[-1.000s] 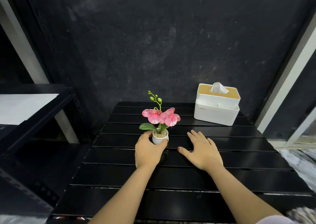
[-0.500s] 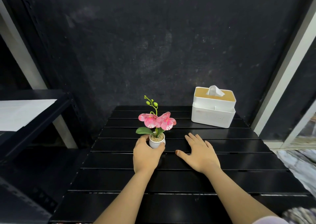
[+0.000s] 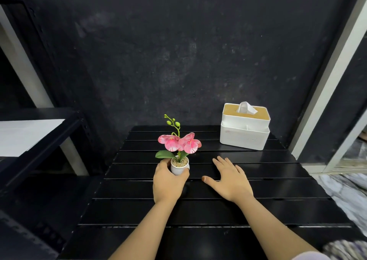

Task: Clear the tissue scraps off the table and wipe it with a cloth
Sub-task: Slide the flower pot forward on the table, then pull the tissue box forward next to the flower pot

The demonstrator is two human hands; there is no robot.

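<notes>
A black slatted table [image 3: 278, 210] fills the lower middle of the view. My left hand [image 3: 167, 182] grips a small white flower pot [image 3: 179, 168] holding pink artificial orchids, which stands on the table's middle. To its right my right hand [image 3: 231, 180] rests flat on the slats with fingers spread and nothing in it. No tissue scraps or cloth show on the table.
A white tissue box [image 3: 245, 127] with a tan lid and one tissue sticking up stands at the table's back right. A dark wall rises right behind the table. A black shelf [image 3: 39, 140] with a white board is at the left. Marbled floor shows at the right.
The view has tilted upward a little, so the table sits lower in the picture. Both hands hold the same places on the pot and the slats.
</notes>
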